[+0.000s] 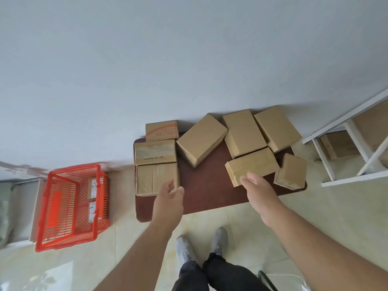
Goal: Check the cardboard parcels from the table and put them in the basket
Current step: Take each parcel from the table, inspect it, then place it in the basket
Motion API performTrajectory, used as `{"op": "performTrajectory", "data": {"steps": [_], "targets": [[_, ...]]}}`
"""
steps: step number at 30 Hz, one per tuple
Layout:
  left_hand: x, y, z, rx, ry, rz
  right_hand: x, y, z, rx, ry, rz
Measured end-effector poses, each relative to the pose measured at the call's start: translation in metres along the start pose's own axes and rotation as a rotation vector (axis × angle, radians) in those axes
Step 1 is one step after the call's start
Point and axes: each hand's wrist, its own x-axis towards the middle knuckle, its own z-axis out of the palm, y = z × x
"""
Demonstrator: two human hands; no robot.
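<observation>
Several cardboard parcels lie on a low dark-brown table [207,192] against the wall. My left hand [170,196] hovers open at the near right corner of a creased parcel [155,177] at the table's left; contact is unclear. My right hand [255,185] reaches the near edge of a flat parcel [252,162] with its fingers relaxed, holding nothing. A taped parcel [155,151] and a red-printed one [161,130] lie behind the creased parcel. A red plastic basket [54,206] stands on the floor to the left and holds small parcels [92,187] with white labels.
Three plain parcels [201,139] [243,133] [277,127] sit along the table's back, and a small one [290,171] at its right end. A white shelf frame [352,148] stands to the right. My feet [201,244] are on the tiled floor before the table.
</observation>
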Motion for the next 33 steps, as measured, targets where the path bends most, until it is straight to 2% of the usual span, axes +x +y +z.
{"op": "performTrajectory", "data": {"steps": [7, 18, 24, 29, 33], "targets": [[0.022, -0.047, -0.013, -0.106, 0.073, -0.097, 0.001, 0.019, 0.03, -0.05, -0.045, 0.019], [0.036, -0.116, -0.037, -0.176, 0.4, -0.218, 0.058, 0.034, 0.06, -0.065, -0.264, -0.036], [0.093, -0.132, -0.025, -0.186, 0.533, -0.122, 0.111, 0.043, 0.11, -0.06, -0.37, -0.097], [0.159, -0.153, -0.021, -0.139, 0.676, -0.042, 0.153, 0.052, 0.176, -0.045, -0.461, -0.224], [0.178, -0.168, -0.015, -0.231, 0.668, 0.048, 0.172, 0.072, 0.217, -0.021, -0.495, -0.375]]}}
